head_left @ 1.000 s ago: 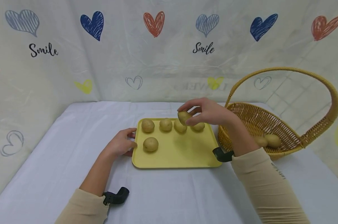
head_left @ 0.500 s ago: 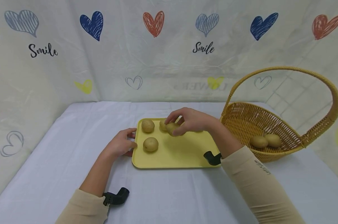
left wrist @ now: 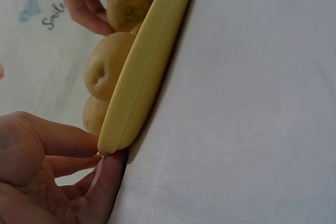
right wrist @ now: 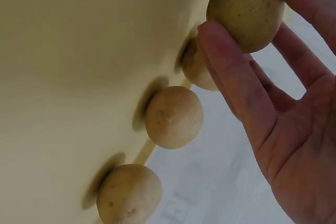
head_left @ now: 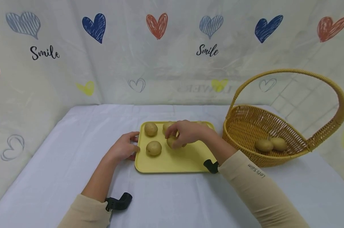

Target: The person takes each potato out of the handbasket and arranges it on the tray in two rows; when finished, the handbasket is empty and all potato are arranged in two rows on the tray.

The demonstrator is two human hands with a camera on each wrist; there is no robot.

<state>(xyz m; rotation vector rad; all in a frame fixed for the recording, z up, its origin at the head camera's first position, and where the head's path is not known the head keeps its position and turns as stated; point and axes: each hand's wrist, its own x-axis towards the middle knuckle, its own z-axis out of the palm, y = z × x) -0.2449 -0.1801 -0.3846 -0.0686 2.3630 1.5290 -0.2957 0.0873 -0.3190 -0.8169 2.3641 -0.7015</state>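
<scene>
My right hand (head_left: pixel 187 131) pinches a potato (right wrist: pixel 245 11) between thumb and fingertips, low over the middle of a yellow tray (head_left: pixel 172 163). At the tray's left edge, my left hand (head_left: pixel 123 146) grips the rim, with thumb and fingers on either side of it in the left wrist view. A row of potatoes runs along the tray's far side, among them a far-left potato (head_left: pixel 150 129); the right hand and forearm partly cover this row. Nearer to me on the left lies another potato (head_left: pixel 154 148), just left of the held one.
A wicker basket (head_left: pixel 240 148) with a tall arched handle stands right of the tray. Two potatoes lie inside, a left one (head_left: pixel 264 145) and a right one (head_left: pixel 279 144). White cloth (head_left: pixel 166 199) covers the table; a printed curtain (head_left: pixel 172 63) hangs behind.
My right hand has carried its potato left, down and nearer to me, from above the far row to low over the tray's middle. My left hand stays at the tray edge.
</scene>
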